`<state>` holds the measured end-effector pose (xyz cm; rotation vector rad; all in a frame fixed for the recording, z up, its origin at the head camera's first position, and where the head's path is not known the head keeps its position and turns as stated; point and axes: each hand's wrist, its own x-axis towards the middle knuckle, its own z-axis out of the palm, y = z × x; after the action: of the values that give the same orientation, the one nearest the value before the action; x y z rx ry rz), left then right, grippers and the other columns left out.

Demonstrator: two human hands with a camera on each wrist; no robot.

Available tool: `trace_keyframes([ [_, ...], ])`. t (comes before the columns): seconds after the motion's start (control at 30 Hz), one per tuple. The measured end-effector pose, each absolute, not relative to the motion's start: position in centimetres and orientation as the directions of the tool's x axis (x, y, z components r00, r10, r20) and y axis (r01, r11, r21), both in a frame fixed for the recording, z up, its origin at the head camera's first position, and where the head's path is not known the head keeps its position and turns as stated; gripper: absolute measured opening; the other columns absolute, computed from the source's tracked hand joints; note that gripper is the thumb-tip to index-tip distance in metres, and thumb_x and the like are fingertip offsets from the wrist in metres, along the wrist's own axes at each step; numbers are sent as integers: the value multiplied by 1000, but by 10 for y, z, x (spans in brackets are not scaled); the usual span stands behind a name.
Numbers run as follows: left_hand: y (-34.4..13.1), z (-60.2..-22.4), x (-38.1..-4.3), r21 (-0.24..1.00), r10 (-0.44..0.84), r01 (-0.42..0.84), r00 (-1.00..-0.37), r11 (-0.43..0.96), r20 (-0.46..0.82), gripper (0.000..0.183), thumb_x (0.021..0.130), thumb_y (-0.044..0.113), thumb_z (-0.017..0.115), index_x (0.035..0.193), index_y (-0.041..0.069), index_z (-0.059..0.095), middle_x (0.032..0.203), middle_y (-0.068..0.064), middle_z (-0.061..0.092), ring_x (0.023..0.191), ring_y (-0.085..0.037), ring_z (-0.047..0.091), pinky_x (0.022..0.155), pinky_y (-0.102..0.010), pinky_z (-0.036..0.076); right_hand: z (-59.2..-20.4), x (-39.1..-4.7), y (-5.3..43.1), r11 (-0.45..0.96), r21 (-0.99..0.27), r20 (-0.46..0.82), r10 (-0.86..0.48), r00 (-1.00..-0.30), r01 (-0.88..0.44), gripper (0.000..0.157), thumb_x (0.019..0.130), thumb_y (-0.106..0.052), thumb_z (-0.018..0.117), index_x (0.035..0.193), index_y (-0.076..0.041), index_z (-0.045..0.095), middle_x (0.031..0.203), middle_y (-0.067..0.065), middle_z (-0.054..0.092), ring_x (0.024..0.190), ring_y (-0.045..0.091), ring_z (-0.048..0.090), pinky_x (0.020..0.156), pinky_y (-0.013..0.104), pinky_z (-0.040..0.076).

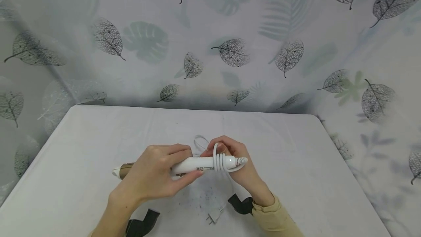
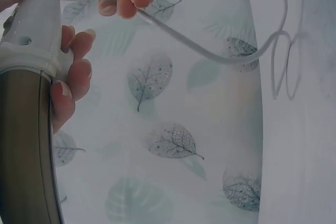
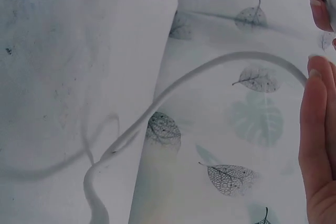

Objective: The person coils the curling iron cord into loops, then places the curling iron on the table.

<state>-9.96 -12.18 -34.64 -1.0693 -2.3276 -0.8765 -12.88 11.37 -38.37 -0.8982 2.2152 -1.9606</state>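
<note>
My left hand [image 1: 161, 169] grips a white-handled curling iron [image 1: 194, 164] with a gold barrel [image 2: 26, 145], held level above the table. The left fingers [image 2: 79, 77] curl round the handle near the barrel. Several turns of white power cord [image 1: 219, 162] wrap the handle's right end. My right hand [image 1: 238, 160] is at that end, its fingers bent around the cord. In the left wrist view the cord runs past the right fingertips [image 2: 126, 3] and droops to the table. Part of the barrel is hidden behind the left hand in the head view.
A white table [image 1: 82, 138] lies below, with a leaf-print curtain [image 1: 210, 46] behind and at the sides. The cord's white plug [image 1: 215, 215] lies near the front. A loose cord loop [image 1: 198, 142] shows beyond the hands. Black curved pieces [image 1: 241, 204] are by both wrists.
</note>
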Motion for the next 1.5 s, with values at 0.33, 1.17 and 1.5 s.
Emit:
trace_keyframes([
  [0.33, -119, -347, -102, 316, 461, 789, -577, 527, 674, 26, 92, 40, 70, 88, 14, 68, 87, 6, 68, 60, 2, 49, 53, -12, 41, -380, -129, 112, 111, -939, 253, -416, -873, -325, 27, 106, -14, 47, 96, 4, 65, 95, 19, 67, 78, 11, 69, 68, 38, 59],
  [1.17, -118, -348, -104, 293, 345, 693, -624, 659, 701, 33, 92, 43, 70, 80, 13, 62, 80, 5, 64, 56, 1, 45, 49, -14, 37, -379, -128, 109, 112, -992, -14, -588, -809, -65, 22, 104, -18, 55, 108, 1, 64, 73, 21, 69, 59, 23, 69, 58, 47, 58],
  [1.5, -121, -348, -105, 301, 272, 610, -668, 733, 693, 30, 87, 39, 76, 80, 12, 64, 78, 2, 66, 50, 0, 42, 45, -17, 36, -373, -124, 111, 176, -979, -24, -586, -810, -99, 21, 101, -24, 60, 101, -5, 70, 60, 11, 62, 47, 19, 58, 47, 38, 52],
])
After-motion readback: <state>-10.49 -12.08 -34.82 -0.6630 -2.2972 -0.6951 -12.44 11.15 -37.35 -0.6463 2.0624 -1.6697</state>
